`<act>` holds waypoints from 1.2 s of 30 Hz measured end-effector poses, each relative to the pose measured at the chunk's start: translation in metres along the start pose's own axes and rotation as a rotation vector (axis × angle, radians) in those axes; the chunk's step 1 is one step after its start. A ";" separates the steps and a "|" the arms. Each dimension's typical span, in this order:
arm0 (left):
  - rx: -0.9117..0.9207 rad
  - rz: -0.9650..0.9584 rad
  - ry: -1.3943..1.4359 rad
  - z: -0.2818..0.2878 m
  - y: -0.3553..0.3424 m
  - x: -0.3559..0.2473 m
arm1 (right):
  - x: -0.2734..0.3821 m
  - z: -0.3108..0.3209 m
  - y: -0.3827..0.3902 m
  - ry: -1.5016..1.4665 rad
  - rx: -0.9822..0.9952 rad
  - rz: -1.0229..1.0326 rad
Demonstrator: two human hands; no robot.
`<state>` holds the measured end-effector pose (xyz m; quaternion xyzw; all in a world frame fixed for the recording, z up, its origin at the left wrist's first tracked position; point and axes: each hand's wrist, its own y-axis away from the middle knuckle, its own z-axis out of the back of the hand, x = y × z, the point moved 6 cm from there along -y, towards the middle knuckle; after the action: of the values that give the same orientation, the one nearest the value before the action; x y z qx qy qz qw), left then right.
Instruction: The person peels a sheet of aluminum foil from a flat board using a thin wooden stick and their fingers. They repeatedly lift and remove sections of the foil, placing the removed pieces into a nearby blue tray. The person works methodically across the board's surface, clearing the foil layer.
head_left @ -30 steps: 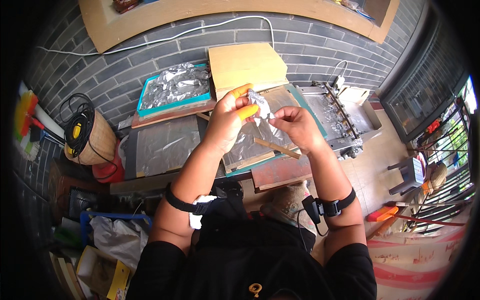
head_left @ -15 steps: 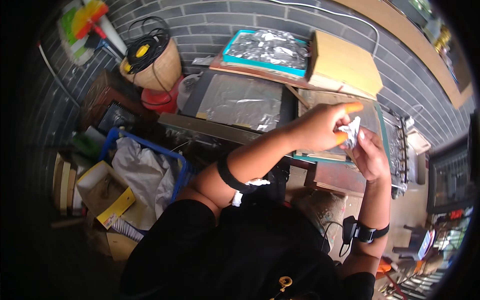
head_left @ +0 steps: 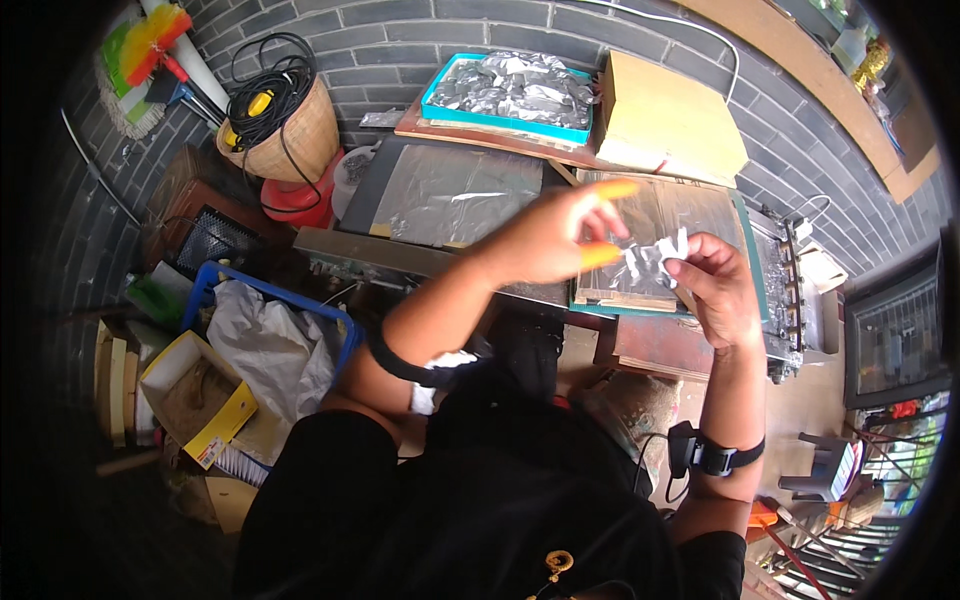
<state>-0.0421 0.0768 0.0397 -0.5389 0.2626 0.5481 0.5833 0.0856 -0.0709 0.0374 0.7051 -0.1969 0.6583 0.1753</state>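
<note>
My right hand (head_left: 722,290) pinches a crumpled strip of silver foil (head_left: 650,262) between thumb and fingers, above the worktop. To its left is my left hand (head_left: 560,238), slightly blurred, with orange covers on its thumb and forefinger. Those two digits are spread apart, their tips near the strip's left end, and nothing shows between them. Beneath the hands lies a brown board (head_left: 630,200) on a green mat (head_left: 757,262). Beyond, a turquoise tray (head_left: 480,122) holds many silver foil pieces (head_left: 515,88).
A yellowish box (head_left: 675,115) stands right of the tray. Clear film (head_left: 465,190) covers a dark panel at left. Nearer are a blue crate (head_left: 345,335) with white cloth and a yellow carton (head_left: 225,425). A basket (head_left: 308,130) of black cable sits on a red bucket (head_left: 305,200).
My left hand has drawn away to the left from the foil and its thumb and forefinger have spread wider. The right hand keeps the strip, which shows more stretched out.
</note>
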 end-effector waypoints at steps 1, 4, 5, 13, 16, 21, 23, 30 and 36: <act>-0.016 0.041 0.032 0.018 0.006 0.013 | 0.003 0.002 0.003 0.013 -0.009 0.006; -0.124 0.277 -0.246 0.097 0.038 0.054 | 0.007 0.017 0.014 0.033 -0.056 -0.002; -0.172 0.384 -0.299 0.124 0.054 0.070 | 0.009 0.018 0.017 0.022 -0.077 0.010; -0.274 0.798 -0.502 0.217 0.135 0.151 | 0.002 0.019 0.012 0.034 -0.056 0.003; -0.285 0.759 -0.481 0.218 0.141 0.165 | 0.002 0.014 0.009 0.066 -0.044 0.007; -0.280 0.796 -0.481 0.213 0.139 0.163 | 0.005 0.011 0.012 0.074 -0.049 0.039; -0.274 0.811 -0.500 0.211 0.139 0.161 | 0.004 0.013 0.012 0.065 -0.041 0.043; -0.368 0.758 -0.425 0.226 0.137 0.141 | 0.006 0.017 0.016 0.059 -0.063 0.020; -0.304 0.761 -0.511 0.229 0.139 0.147 | 0.002 0.018 0.017 0.047 -0.045 0.058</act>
<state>-0.1966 0.3138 -0.0752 -0.3318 0.2064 0.8697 0.3016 0.0925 -0.0948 0.0383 0.6793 -0.2280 0.6749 0.1765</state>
